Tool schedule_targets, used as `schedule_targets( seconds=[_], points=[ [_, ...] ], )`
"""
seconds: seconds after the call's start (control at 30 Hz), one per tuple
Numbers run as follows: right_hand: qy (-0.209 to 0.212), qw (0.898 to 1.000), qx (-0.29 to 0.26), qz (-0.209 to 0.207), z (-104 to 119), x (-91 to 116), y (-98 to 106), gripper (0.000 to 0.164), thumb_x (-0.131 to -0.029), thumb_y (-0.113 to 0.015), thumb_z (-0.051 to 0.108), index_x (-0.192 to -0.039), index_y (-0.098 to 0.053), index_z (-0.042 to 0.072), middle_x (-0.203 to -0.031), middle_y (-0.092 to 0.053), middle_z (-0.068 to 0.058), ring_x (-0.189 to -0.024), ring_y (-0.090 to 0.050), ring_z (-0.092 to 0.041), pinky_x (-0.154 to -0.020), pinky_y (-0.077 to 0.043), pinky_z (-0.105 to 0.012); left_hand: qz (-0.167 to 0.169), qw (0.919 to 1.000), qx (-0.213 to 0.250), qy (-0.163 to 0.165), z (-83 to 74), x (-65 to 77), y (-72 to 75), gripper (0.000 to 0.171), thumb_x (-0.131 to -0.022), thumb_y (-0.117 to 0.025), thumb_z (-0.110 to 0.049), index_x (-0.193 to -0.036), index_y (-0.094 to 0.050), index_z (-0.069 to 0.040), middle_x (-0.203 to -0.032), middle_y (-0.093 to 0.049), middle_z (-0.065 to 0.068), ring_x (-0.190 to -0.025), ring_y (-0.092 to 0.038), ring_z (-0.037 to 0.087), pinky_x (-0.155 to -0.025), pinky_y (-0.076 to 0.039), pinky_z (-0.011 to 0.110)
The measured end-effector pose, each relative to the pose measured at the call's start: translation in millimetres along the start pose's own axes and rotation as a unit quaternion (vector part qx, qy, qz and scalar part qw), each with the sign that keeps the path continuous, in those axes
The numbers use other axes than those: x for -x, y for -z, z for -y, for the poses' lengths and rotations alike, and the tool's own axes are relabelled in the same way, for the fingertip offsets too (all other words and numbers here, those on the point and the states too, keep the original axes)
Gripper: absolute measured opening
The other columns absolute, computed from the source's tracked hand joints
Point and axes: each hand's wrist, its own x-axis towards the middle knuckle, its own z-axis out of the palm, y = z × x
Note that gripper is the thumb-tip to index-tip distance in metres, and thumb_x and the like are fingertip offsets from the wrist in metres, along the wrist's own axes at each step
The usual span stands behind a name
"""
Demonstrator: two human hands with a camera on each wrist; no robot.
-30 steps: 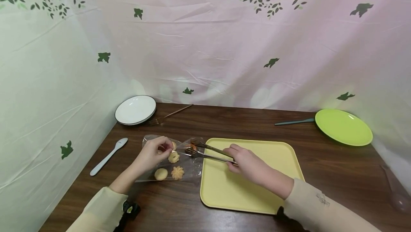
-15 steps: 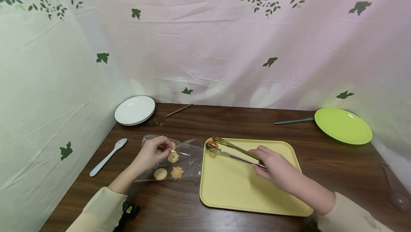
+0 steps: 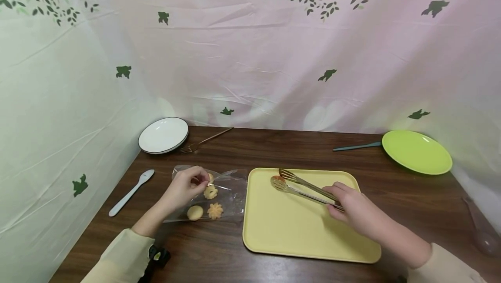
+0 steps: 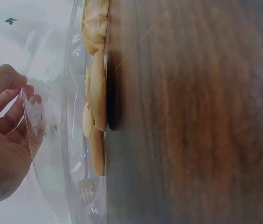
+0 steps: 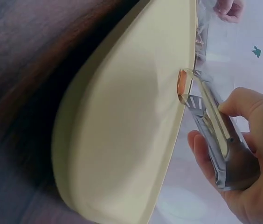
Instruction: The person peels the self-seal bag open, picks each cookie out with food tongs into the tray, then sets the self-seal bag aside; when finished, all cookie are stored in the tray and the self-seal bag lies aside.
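Observation:
In the head view my left hand (image 3: 189, 187) pinches the upper film of a clear plastic bag (image 3: 232, 191); the left wrist view shows the thumb and fingertips gripping its edge. Several pale cookies (image 3: 215, 210) lie inside the bag, one partly hidden by the hand. My right hand (image 3: 354, 207) grips metal tongs (image 3: 309, 191) over the yellow tray (image 3: 289, 231). Between the slotted tips is a small round reddish-orange cookie (image 5: 182, 82), close over the tray's far left part. In the right wrist view thumb and fingers squeeze the tongs from both sides.
At the back left stand a white plate (image 3: 163, 135) and a fork (image 3: 207, 139). A pale blue spoon (image 3: 131, 193) lies left of the bag. Back right are a lime-green plate (image 3: 416, 152) and a teal utensil handle (image 3: 357, 147). A dark translucent spoon (image 3: 485, 241) lies far right.
My right hand has moved right, carrying the tongs and the reddish-orange cookie out of the bag and over the tray. My left hand keeps its pinch on the bag, nearly still.

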Motion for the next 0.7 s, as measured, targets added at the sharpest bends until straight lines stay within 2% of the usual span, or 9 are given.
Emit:
schedule_targets(
  seconds=[0.2, 0.43, 0.57, 0.7],
  points=[
    [0.013, 0.999, -0.035, -0.006, 9, -13, 2, 0.031, -0.078, -0.071, 0.007, -0.108, -0.064, 0.001, -0.086, -0.057, 0.004, -0.063, -0.04, 0.001, -0.053, -0.038, -0.015, -0.003, 1.0, 0.006, -0.006, 0.8, 0.9, 1.5, 0.014, -0.085, -0.066, -0.003, -0.085, -0.062, -0.016, -0.083, -0.062, -0.007, -0.075, -0.061, 0.007, -0.066, -0.056, 0.03],
    [0.038, 0.995, -0.072, 0.05, 32, -37, -11, 0.031, -0.083, -0.067, 0.012, -0.112, -0.062, 0.003, -0.086, -0.055, 0.003, -0.062, -0.04, 0.004, -0.055, -0.04, -0.015, -0.007, 0.9999, 0.006, -0.006, 2.3, 0.2, 1.9, 0.016, -0.084, -0.066, -0.002, -0.085, -0.062, -0.017, -0.083, -0.062, -0.007, -0.076, -0.061, 0.007, -0.068, -0.056, 0.033],
    [0.052, 0.993, -0.073, 0.073, 43, -53, -22, 0.033, -0.085, -0.066, 0.013, -0.116, -0.062, 0.004, -0.086, -0.053, 0.002, -0.062, -0.04, 0.003, -0.055, -0.041, -0.016, -0.007, 0.9999, 0.006, -0.005, 3.4, 0.1, 1.7, 0.016, -0.085, -0.066, -0.003, -0.085, -0.062, -0.018, -0.083, -0.063, -0.006, -0.076, -0.061, 0.007, -0.069, -0.056, 0.03],
    [0.083, 0.993, -0.056, 0.066, 50, -67, -33, 0.033, -0.084, -0.066, 0.013, -0.116, -0.062, 0.004, -0.093, -0.058, -0.001, -0.066, -0.047, -0.001, -0.06, -0.046, -0.018, -0.007, 0.9999, 0.012, -0.005, 3.5, -0.4, 2.4, 0.012, -0.087, -0.065, -0.006, -0.085, -0.061, -0.018, -0.083, -0.064, -0.001, -0.076, -0.061, 0.008, -0.068, -0.056, 0.03]
  ],
)
